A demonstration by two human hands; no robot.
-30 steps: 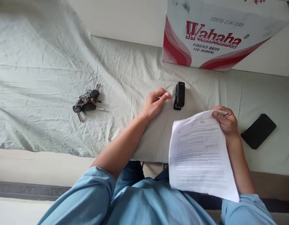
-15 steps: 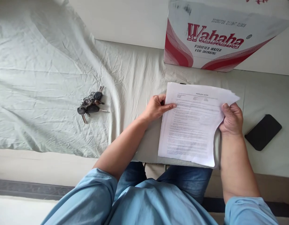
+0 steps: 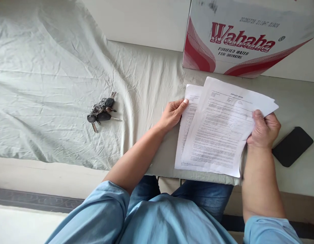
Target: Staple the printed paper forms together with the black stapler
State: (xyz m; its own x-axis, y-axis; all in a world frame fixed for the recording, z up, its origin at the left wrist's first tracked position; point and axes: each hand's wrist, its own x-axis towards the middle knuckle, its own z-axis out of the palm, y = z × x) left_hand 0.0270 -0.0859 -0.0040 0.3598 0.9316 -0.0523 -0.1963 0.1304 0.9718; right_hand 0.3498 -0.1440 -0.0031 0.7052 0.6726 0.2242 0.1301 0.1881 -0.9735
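Note:
Several printed paper sheets (image 3: 220,128) are held above the table edge in front of me, fanned into a front and a rear part. My left hand (image 3: 173,113) pinches the left edge of the rear sheet (image 3: 191,108), thumb on top. At the upper right, my right hand (image 3: 265,128) grips the front sheets, its thumb lying on the print and its other fingers hidden behind the paper. The front part is tilted clockwise and covers most of the rear one. How many sheets lie together cannot be told.
A bunch of keys (image 3: 102,112) lies on the wrinkled pale cloth (image 3: 57,81) to the left. Right of my right hand lies a black phone-like object (image 3: 293,146). A Wahaha water carton (image 3: 246,44) stands at the back against the pale wall (image 3: 146,23).
My right hand has moved right with the front sheets, turning them. The rear sheet now shows on the left, where my left hand holds its edge; before, the sheets lay nearly stacked.

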